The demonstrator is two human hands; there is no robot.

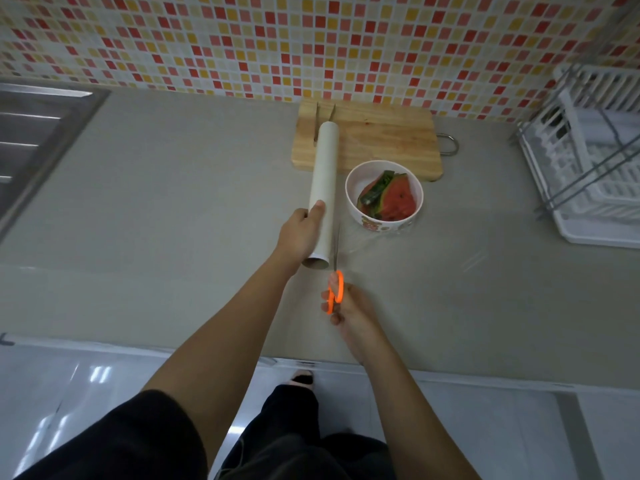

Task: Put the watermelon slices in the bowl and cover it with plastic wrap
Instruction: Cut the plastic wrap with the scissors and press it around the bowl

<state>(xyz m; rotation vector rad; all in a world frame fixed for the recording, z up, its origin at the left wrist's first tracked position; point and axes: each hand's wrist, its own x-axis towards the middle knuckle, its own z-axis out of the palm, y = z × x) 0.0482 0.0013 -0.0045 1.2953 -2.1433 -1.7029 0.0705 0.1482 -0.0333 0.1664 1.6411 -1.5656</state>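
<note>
Grey counter (173, 202) — left grip (299, 233) clasps wrap roll (323, 174); right grip (349, 313) clasps scissors (337, 285).

Bowl (349, 194) (holding watermelon slices (394, 202)) sits before the cutting board (381, 140), right of the roll (323, 174).

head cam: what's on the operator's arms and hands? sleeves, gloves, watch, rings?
Both hands are bare: no gloves on the left hand or right hand, and no watch, bracelet or ring shows. Forearms are uncovered. A black short sleeve covers the left upper arm; the right arm leaves the frame before any sleeve appears.
</note>
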